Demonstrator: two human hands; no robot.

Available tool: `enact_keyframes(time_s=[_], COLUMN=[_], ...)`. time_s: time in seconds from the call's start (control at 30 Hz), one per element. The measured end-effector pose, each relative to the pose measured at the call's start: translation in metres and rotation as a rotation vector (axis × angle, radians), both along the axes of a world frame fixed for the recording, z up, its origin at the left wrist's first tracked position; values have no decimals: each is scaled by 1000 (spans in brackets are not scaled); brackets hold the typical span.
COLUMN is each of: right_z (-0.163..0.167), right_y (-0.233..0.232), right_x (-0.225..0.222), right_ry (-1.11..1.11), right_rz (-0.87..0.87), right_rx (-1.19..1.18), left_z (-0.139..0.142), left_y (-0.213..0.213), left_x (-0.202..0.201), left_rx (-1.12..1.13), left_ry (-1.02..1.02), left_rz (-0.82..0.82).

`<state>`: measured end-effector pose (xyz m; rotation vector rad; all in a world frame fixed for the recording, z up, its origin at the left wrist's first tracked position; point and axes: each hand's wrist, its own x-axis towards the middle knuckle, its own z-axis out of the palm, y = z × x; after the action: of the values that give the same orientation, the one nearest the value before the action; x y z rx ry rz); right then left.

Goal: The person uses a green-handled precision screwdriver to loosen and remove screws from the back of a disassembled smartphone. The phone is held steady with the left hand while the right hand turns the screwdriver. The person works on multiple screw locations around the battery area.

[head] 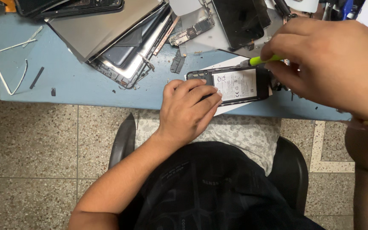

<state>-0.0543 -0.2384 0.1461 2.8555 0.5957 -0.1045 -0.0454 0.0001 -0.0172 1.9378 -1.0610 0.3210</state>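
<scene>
An opened black phone (pixel 235 85) with a white-labelled battery lies near the front edge of a blue table (pixel 77 81). My left hand (pixel 188 110) rests flat on the phone's left end, fingers pressing it down. My right hand (pixel 329 64) grips a thin tool with a yellow-green handle (pixel 263 60), whose tip points at the phone's upper right corner. The tip itself is hard to make out.
Dismantled tablet and phone shells (pixel 124 38), a loose circuit board (pixel 190 30) and a black screen panel (pixel 239 21) crowd the back of the table. A white frame strip (pixel 5 68) lies at the left. Below are my lap, a chair (pixel 290 166) and speckled floor tiles.
</scene>
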Motion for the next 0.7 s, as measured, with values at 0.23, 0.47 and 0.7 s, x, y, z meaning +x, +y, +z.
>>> enact_keyframes(time_s=[0.23,0.47,0.7], right_z=[-3,-8,-19], right_y=[-10,-23,-26], right_x=[4,-2,-3], right_ry=[49,56,222], right_rz=[-7,-54,-62], right_rx=[90,325,430], left_z=[2,6,8], left_y=[0,-2,-2], left_x=[0,-2,-1], left_rx=[-24,-95,-69], left_ry=[27,104,109], left_rz=[13,103,93])
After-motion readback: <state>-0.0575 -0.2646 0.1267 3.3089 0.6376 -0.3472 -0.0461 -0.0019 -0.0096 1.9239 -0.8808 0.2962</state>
